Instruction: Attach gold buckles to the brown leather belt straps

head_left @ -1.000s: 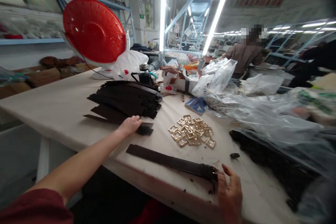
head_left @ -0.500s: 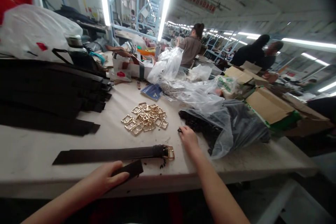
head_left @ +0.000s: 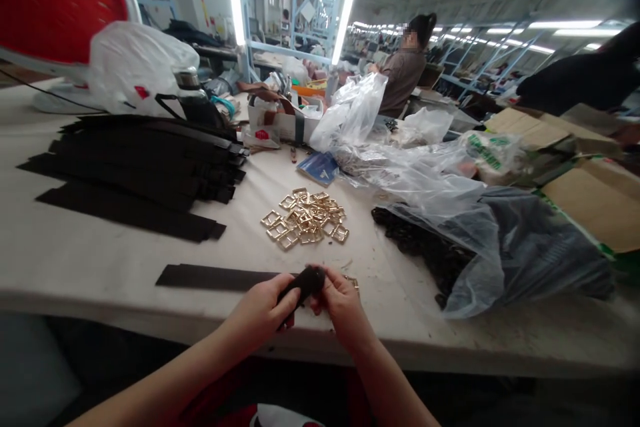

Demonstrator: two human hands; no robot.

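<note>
Bare forearms [head_left: 175, 365] show beside dark red clothing [head_left: 225, 392] with a white patch [head_left: 280, 416].

From mid-view: glossy red round dish [head_left: 55, 3] w/ white casing, approx 10 o'c; translucent white plastic bag [head_left: 140, 67] just beside it, same dir.; blk flask [head_left: 196, 103] w/ metallic cap, closer in. White open-top box [head_left: 286, 128], 11. Flat blue booklet [head_left: 319, 168], 12. Person in brown top [head_left: 403, 77], btwn 1 & 2. Brown cardboard box [head_left: 600, 200], 3.
</note>
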